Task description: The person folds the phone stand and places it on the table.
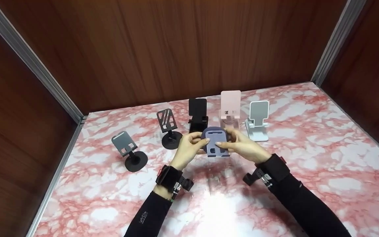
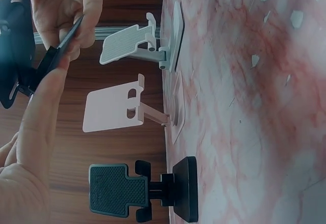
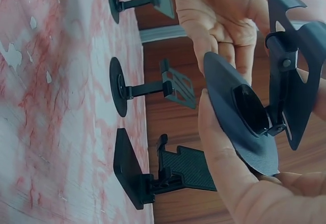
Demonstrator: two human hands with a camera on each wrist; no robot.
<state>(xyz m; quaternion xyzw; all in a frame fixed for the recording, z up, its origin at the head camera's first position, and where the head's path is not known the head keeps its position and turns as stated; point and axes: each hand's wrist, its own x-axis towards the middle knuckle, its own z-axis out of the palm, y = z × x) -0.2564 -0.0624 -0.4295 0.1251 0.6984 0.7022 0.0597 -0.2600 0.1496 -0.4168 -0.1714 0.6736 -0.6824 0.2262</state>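
Observation:
A purple-blue phone stand [image 1: 215,136] is held above the table, its slotted plate facing up with a round base behind it. My left hand [image 1: 189,146] grips it from the left, thumb over the plate's edge. On the other side my right hand [image 1: 245,144] grips it, with its thumb on the plate and fingers behind. The right wrist view shows the stand's round base [image 3: 229,94] between the hands, with the hinged arm linking it to the plate. Part of the base is hidden by fingers.
Behind the hands stand a black phone stand [image 1: 197,107], a pink one [image 1: 230,100] and a white-and-grey one [image 1: 259,112]. To the left are a slotted black stand [image 1: 171,140] and a grey-plated stand [image 1: 123,143]. Wooden panels [image 1: 176,49] enclose the marbled table [image 1: 104,191].

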